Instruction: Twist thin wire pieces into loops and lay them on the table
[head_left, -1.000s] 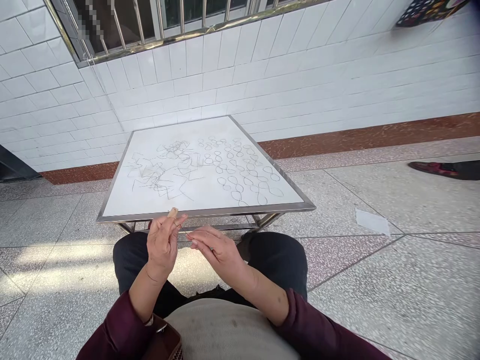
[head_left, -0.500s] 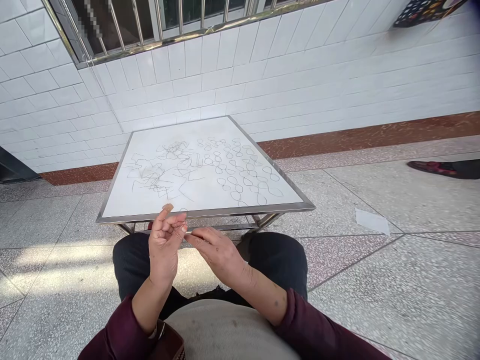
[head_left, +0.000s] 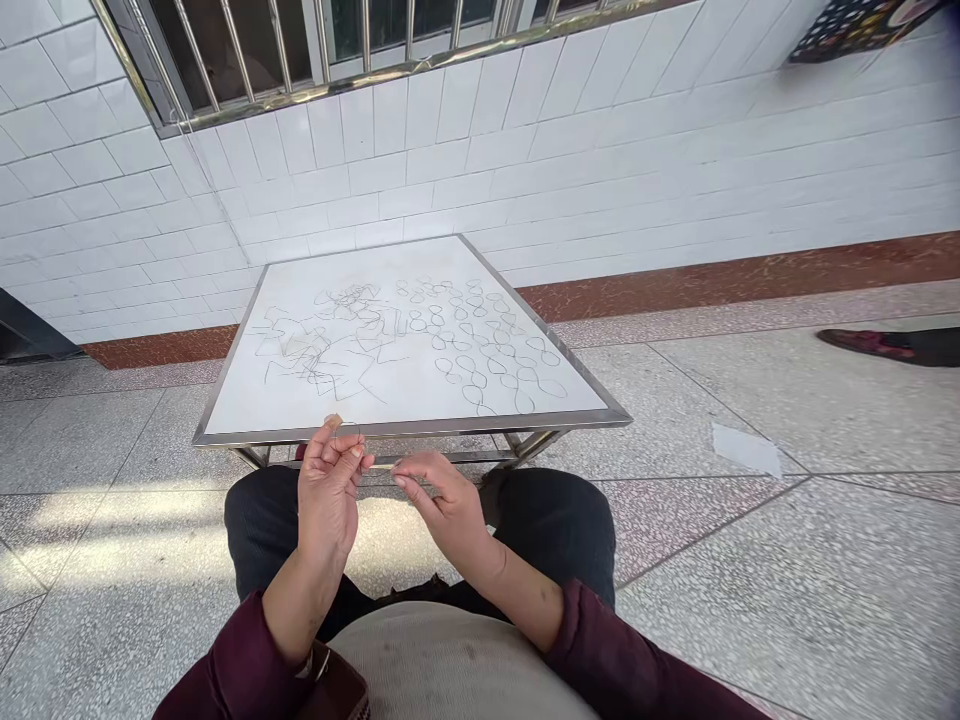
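Note:
My left hand (head_left: 330, 490) pinches a thin dark wire (head_left: 360, 436) between thumb and fingers, just in front of the table's near edge. The wire curves into a loop above the thumb. A tan wrap (head_left: 334, 421) covers one of that hand's fingertips. My right hand (head_left: 446, 505) is closed on a thin pale stick (head_left: 382, 466), which reaches across to the left fingertips. Whether the stick passes through the wire is too small to tell. Wires bent into double loops (head_left: 474, 370) lie on the right of the tabletop; a tangle of bent, unlooped wires (head_left: 319, 355) lies on the left.
The white table (head_left: 247, 405) has a metal rim and stands against a tiled wall (head_left: 360, 200) below a barred window (head_left: 360, 50). My knees are under its near edge. A white paper piece (head_left: 746, 450) and another person's shoe (head_left: 862, 343) are on the floor to the right.
My right hand has moved slightly right, away from the left, and more of the pale stick shows between them. The wire loop has shifted left and down with my left fingers.

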